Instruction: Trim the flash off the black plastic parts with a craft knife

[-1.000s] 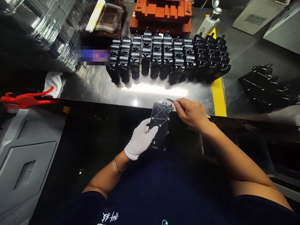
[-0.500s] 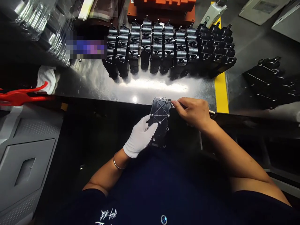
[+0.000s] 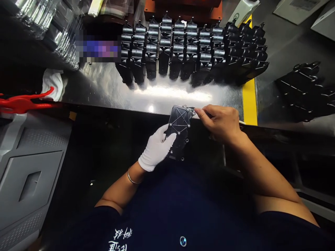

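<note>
My left hand (image 3: 158,146), in a white glove, grips a flat black plastic housing part (image 3: 180,118) with crossed ribs and small ringed holes along its rim. It is held tilted just in front of the bench edge, thumb on its face. My bare right hand (image 3: 222,120) is closed at the part's upper right corner, thumb and forefinger pinched beside a ringed lug. A thin pale stick-like tool (image 3: 242,122) pokes out behind this hand; its working end is hidden by the fingers.
Rows of similar black parts (image 3: 164,45) stand on the metal bench (image 3: 99,90). More lie at right (image 3: 298,90), past a yellow strip (image 3: 250,104). An orange-red block (image 3: 183,10) and white bottle (image 3: 244,10) stand behind. At left are a red-handled object (image 3: 26,103) and grey bin (image 3: 31,174).
The right hand has shifted slightly to the right against the part, so the corner lug now shows. The left hand keeps its hold. The whole view has moved a little.
</note>
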The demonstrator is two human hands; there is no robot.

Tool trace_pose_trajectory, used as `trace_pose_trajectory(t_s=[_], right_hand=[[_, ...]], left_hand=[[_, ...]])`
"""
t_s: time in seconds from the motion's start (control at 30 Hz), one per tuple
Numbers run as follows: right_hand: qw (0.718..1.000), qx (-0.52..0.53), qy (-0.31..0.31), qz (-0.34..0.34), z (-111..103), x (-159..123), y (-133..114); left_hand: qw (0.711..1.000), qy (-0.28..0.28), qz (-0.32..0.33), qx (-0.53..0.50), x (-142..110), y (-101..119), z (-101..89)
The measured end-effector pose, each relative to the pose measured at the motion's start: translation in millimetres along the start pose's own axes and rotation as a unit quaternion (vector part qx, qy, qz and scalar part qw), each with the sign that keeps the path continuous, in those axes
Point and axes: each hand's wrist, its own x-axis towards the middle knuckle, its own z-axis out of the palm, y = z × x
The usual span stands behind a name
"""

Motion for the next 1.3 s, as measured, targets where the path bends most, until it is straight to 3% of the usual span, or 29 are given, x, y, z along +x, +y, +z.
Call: trace_pose_trajectory(t_s=[0.23,0.4,0.8,1.0,1.3], right_hand=[[0.999,-0.011,-0.030,-0.031,0,7,4],[0.997,-0.073,-0.014,0.010,-2,8,4],[0.999,-0.028,0.010,0.034,8,-6,7],[0.997,0.055,-0.039,-0.036,-4,-23,8],[0.996,-0.018,-0.061,-0.062,-8,-27,9]], left_hand=[[1.000,0.004,0.002,-0.001,-1,-3,-0.5],[1.000,0.006,0.007,0.022,0,-2,-0.3],[1.000,-0.001,0.003,-0.002,0,1,-1.0],[1.000,-0.002,0.011,0.020,1,0,-2.0],[1.000,0.003,0.002,0.016,1,4,-0.7]])
